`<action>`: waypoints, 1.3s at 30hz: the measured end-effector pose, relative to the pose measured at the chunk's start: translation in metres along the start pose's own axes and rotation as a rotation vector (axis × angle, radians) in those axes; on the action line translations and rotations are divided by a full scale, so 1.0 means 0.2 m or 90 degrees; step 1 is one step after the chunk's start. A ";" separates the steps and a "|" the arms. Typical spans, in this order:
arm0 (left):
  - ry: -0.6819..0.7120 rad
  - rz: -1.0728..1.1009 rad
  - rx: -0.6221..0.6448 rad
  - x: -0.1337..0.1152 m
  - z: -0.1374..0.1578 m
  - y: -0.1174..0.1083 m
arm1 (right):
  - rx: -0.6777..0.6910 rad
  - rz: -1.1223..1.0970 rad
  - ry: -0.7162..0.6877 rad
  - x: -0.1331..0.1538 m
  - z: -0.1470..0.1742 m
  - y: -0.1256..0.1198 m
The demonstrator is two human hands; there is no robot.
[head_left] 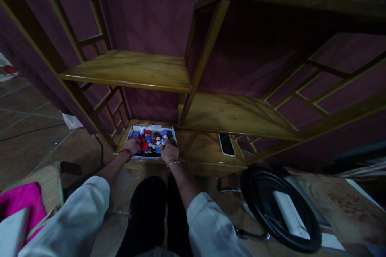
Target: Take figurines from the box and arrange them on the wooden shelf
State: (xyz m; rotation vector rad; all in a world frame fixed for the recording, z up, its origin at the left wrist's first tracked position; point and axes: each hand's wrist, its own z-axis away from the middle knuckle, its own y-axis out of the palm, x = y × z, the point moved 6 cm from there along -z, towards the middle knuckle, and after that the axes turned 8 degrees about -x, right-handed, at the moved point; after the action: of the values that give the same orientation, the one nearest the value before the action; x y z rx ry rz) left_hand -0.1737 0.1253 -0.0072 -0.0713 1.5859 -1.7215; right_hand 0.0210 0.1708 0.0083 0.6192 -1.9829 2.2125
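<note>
A shallow white box (146, 126) sits on the lowest wooden shelf, filled with several small round pieces in red, blue, purple, black and white; their kind is too small to tell. At the box's left side is my left hand (133, 145), a red bead bracelet on its wrist, its fingers curled in beside a red piece (144, 146). My right hand (169, 152), wearing a pale bangle, reaches over the front right part of the box. Its fingers are bent together by blue and white pieces. Whatever either hand pinches is hidden.
A phone (226, 144) lies on the shelf to the right. Above the box runs a higher shelf (129, 70), with an upright post (205, 56) beside it. A black round seat (280, 209) stands at lower right, and a woven stool (45, 186) with pink cloth at left.
</note>
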 end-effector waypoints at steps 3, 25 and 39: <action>0.063 -0.123 0.032 -0.03 0.04 -0.01 | -0.004 -0.003 -0.002 0.00 0.00 0.00; 0.182 -0.232 0.110 -0.06 0.06 0.06 | -0.019 -0.003 -0.006 0.00 0.00 -0.01; 0.106 -0.076 0.022 -0.01 0.02 0.03 | -0.047 -0.019 0.013 -0.01 -0.01 -0.01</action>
State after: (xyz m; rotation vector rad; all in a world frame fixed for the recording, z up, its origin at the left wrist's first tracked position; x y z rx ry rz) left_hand -0.1679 0.1242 -0.0117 -0.0057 1.7017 -1.8881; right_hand 0.0229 0.1724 0.0085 0.6100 -2.0208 2.1105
